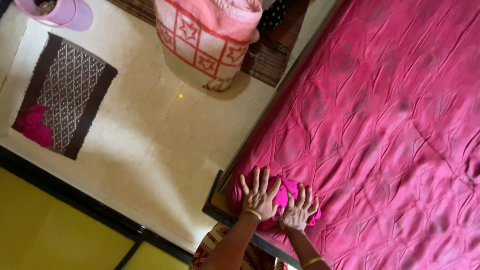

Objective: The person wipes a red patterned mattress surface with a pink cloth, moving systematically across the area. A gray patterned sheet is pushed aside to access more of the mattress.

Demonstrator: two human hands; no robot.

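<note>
Bedsheet [380, 125], magenta, quilted diamond pattern, heavily creased, spread over a mattress on a dark-framed bed [212, 207]; the item in hand is its near corner [285, 192], bunched into a brighter pink fold at the mattress corner beside the floor. Left hand [258, 197]: fingers spread, palm flat, pressing down on the bunched corner; gold bangle at the wrist. Right hand [298, 212]: fingers also splayed, lying on the same fold just beside the left; neither hand is closed around the cloth, so it is pressed rather than gripped. Surroundings: pale tiled floor [150, 135]; brown patterned mat [67, 95] with a crumpled pink cloth [34, 125] on its end; pink bucket [60, 11] at the top edge; rolled bedding in a red-and-cream star print [205, 40], well apart from the hands. Risks, as judged: with flat palms only, the bunched corner may spring back or slide off the mattress edge once pressure eases; pushing the fold sideways could drag further creases across the already wrinkled sheet; slack cloth left thick at the corner may sit lumpy rather than flat.
</note>
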